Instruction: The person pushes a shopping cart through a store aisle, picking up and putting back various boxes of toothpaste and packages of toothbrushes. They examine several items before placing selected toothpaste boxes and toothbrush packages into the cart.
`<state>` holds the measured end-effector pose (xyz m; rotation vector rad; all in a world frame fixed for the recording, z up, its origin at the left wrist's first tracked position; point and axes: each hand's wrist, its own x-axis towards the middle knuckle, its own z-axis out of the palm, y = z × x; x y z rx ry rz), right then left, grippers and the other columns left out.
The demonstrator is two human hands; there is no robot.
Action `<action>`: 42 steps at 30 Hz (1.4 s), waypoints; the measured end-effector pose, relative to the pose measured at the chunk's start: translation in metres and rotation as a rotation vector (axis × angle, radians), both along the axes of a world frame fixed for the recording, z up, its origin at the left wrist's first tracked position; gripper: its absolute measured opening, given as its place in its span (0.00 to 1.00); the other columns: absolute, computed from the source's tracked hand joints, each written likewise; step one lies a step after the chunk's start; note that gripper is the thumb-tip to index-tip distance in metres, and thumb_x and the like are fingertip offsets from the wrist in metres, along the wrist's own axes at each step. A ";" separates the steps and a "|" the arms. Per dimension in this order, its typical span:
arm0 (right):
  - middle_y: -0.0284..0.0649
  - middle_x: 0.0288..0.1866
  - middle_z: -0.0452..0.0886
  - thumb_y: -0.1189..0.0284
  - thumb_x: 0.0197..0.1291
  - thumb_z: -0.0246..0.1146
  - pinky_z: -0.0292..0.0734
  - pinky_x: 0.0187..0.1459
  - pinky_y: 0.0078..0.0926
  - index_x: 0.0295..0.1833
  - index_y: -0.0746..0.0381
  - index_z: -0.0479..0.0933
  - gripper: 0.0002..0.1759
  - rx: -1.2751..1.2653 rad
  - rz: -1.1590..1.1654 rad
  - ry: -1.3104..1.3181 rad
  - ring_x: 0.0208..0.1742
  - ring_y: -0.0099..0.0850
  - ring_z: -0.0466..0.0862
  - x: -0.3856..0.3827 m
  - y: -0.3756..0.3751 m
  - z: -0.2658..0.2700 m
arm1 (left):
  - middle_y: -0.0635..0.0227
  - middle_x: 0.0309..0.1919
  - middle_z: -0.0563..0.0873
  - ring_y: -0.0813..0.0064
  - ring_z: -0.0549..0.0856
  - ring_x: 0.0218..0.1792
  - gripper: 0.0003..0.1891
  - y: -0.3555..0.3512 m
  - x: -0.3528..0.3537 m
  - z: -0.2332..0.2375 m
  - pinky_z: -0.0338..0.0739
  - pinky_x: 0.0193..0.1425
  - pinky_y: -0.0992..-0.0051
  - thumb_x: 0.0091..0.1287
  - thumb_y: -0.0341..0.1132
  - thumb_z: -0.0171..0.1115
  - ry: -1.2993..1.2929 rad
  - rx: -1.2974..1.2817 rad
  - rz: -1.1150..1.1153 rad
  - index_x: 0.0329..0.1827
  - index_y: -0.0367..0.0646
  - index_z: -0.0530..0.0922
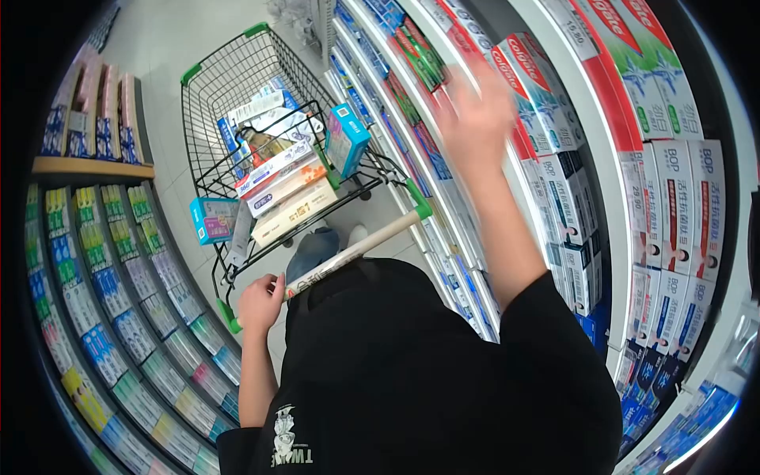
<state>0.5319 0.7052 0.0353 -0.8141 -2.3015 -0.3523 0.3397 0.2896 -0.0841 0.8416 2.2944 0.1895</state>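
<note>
My left hand (261,302) is wrapped round the left end of the pale bar that forms the shopping cart handle (356,252), beside its green end piece. Smeared by motion, my right hand (477,111) is raised in front of the toothpaste shelves on the right, and its fingers do not show clearly. Close beside it stand red and white Colgate toothpaste boxes (530,75). Inside the wire cart (207,87) lie several boxes and packets, with white and cream boxes (294,210) stacked nearest the handle. Blue boxes (347,141) sit at the cart's near corners.
Shelves of toothbrush packs (107,289) run along the left side of the aisle. On the right, toothpaste racks (673,214) rise close to my arm. Pale floor tiles (162,111) show around the cart, and my shoe (358,233) is beneath the handle.
</note>
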 end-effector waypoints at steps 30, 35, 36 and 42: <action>0.48 0.71 0.79 0.77 0.69 0.56 0.66 0.77 0.46 0.70 0.62 0.76 0.24 -0.637 0.574 -0.631 0.75 0.46 0.75 -0.154 -0.129 -0.233 | 0.59 0.37 0.93 0.53 0.92 0.44 0.27 0.006 0.002 0.008 0.84 0.52 0.55 0.75 0.63 0.54 -0.063 -0.082 0.005 0.46 0.51 0.91; 0.46 0.85 0.68 0.74 0.73 0.55 0.59 0.84 0.47 0.78 0.62 0.71 0.29 -0.733 0.479 -0.751 0.85 0.47 0.67 -0.147 -0.142 -0.241 | 0.57 0.34 0.92 0.53 0.91 0.40 0.26 0.005 0.005 0.003 0.83 0.46 0.56 0.75 0.60 0.57 -0.026 -0.033 -0.014 0.45 0.48 0.92; 0.45 0.86 0.67 0.74 0.73 0.55 0.60 0.84 0.47 0.79 0.62 0.71 0.30 -0.733 0.470 -0.751 0.85 0.47 0.67 -0.145 -0.145 -0.244 | 0.57 0.34 0.92 0.52 0.91 0.39 0.26 0.005 0.006 0.001 0.83 0.46 0.55 0.75 0.60 0.57 -0.018 -0.029 -0.016 0.44 0.47 0.92; 0.42 0.90 0.59 0.73 0.73 0.53 0.58 0.84 0.47 0.85 0.59 0.63 0.35 -0.891 0.471 -0.875 0.89 0.44 0.60 -0.171 -0.165 -0.235 | 0.55 0.36 0.92 0.50 0.91 0.43 0.28 0.013 0.004 0.005 0.83 0.50 0.54 0.75 0.62 0.54 -0.043 -0.105 -0.021 0.42 0.47 0.91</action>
